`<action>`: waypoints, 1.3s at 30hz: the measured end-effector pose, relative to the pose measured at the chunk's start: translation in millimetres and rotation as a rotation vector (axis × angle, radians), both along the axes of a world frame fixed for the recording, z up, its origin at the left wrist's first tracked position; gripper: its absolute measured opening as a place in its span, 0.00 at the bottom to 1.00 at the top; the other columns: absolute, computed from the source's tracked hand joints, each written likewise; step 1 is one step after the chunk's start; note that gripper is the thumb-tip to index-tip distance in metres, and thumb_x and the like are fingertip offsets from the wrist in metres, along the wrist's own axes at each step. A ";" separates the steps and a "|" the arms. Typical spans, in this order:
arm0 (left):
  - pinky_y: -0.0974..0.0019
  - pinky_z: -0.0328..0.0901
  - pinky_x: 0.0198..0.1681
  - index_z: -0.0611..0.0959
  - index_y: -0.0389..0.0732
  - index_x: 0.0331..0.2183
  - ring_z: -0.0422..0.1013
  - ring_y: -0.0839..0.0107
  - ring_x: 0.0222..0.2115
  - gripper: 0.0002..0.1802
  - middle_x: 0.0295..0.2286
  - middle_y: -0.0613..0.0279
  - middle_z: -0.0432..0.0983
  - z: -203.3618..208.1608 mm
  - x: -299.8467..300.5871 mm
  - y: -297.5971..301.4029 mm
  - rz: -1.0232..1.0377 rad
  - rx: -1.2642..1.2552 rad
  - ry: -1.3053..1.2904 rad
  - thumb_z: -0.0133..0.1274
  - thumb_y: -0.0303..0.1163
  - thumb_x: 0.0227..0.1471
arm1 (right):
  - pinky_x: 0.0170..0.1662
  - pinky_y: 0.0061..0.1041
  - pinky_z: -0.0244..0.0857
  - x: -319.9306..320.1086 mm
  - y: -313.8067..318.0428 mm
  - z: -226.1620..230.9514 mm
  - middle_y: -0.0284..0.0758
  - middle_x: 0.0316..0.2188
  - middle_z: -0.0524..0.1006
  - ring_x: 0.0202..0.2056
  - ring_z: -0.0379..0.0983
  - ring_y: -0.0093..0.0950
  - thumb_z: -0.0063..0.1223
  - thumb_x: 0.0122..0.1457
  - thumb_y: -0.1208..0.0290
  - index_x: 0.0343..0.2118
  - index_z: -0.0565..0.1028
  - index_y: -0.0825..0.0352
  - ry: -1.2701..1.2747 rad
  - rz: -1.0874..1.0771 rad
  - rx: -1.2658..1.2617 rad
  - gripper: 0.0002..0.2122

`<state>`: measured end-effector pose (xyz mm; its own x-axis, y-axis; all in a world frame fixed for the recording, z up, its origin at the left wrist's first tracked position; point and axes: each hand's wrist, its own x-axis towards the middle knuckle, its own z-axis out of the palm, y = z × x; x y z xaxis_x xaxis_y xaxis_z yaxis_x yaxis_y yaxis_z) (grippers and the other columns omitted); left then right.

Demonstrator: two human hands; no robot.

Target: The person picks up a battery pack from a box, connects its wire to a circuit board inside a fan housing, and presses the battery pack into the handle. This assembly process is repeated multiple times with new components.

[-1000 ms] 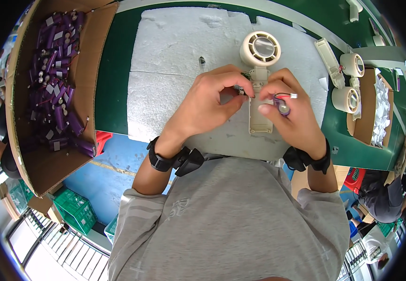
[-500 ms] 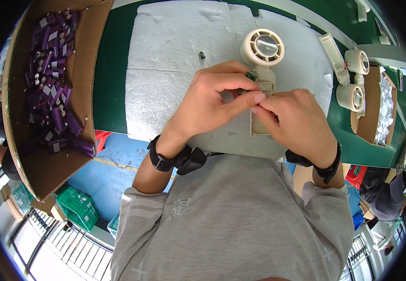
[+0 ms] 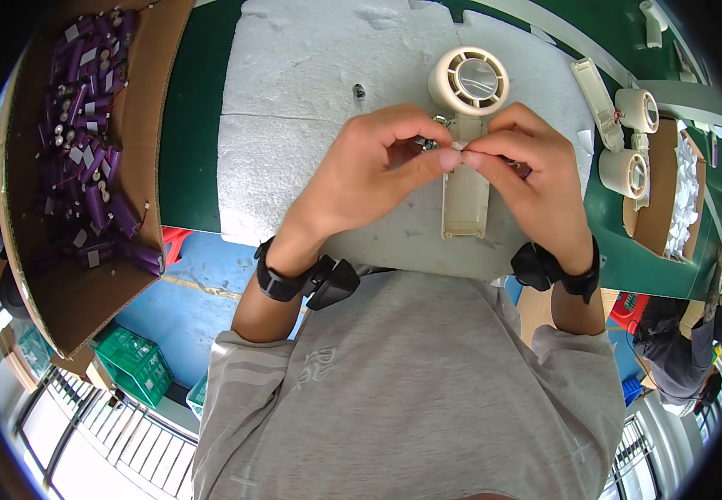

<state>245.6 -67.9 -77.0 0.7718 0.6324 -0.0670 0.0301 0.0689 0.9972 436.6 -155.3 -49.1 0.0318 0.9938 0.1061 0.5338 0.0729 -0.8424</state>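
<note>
Both hands meet over a cream handheld fan body with a round grille head (image 3: pixel 470 81) and a long open handle shell (image 3: pixel 465 204). My left hand (image 3: pixel 369 171) is closed, its thumb and fingertips pinching a small whitish piece (image 3: pixel 458 146). Opposite it, my right hand (image 3: pixel 536 171) pinches at the same spot, thumb against forefinger. Whether that piece is a connector or a wire end is too small to tell. Part of a small circuit board (image 3: pixel 424 144) shows by my left fingers, mostly hidden.
White foam sheet (image 3: pixel 294 100) covers the green table, with a small dark part (image 3: pixel 358 90) on it. At left stands a cardboard box (image 3: pixel 140 108) of purple battery cells. More cream fan parts (image 3: pixel 623 173) and a box of white pieces (image 3: pixel 684 200) lie at right.
My right hand has turned and its fingers have lifted, uncovering more of the handle shell. My left fingertips have shifted slightly left and the circuit board is more hidden.
</note>
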 end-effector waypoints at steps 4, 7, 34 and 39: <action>0.72 0.70 0.40 0.80 0.35 0.39 0.72 0.76 0.33 0.12 0.33 0.64 0.76 3.6 -2.3 -0.9 -0.008 -0.139 -0.113 0.56 0.16 0.50 | 0.29 0.20 0.57 4.2 -1.9 2.4 0.31 0.28 0.67 0.28 0.63 0.22 0.64 0.49 0.76 0.30 0.80 0.69 0.055 0.048 -0.115 0.06; 0.69 0.70 0.48 0.79 0.34 0.43 0.73 0.73 0.40 0.18 0.37 0.61 0.76 3.2 -3.0 1.0 -0.018 -0.175 -0.091 0.55 0.12 0.49 | 0.30 0.21 0.56 3.3 -2.2 0.5 0.30 0.28 0.66 0.29 0.62 0.22 0.64 0.49 0.76 0.29 0.80 0.69 0.024 0.070 -0.137 0.05; 0.69 0.73 0.32 0.83 0.40 0.35 0.78 0.69 0.28 0.14 0.28 0.61 0.80 -5.0 3.7 -2.2 0.120 0.425 -0.030 0.61 0.18 0.42 | 0.24 0.17 0.55 5.6 3.8 -10.5 0.30 0.30 0.67 0.24 0.62 0.17 0.61 0.54 0.75 0.27 0.77 0.74 0.131 0.088 -0.176 0.07; 0.69 0.73 0.32 0.82 0.39 0.37 0.78 0.68 0.28 0.16 0.29 0.59 0.80 -8.2 9.6 -8.1 0.175 0.347 -0.053 0.61 0.19 0.41 | 0.24 0.17 0.60 -13.6 -6.9 -7.3 0.33 0.33 0.72 0.24 0.67 0.18 0.60 0.53 0.79 0.33 0.77 0.71 -0.069 -0.069 0.081 0.06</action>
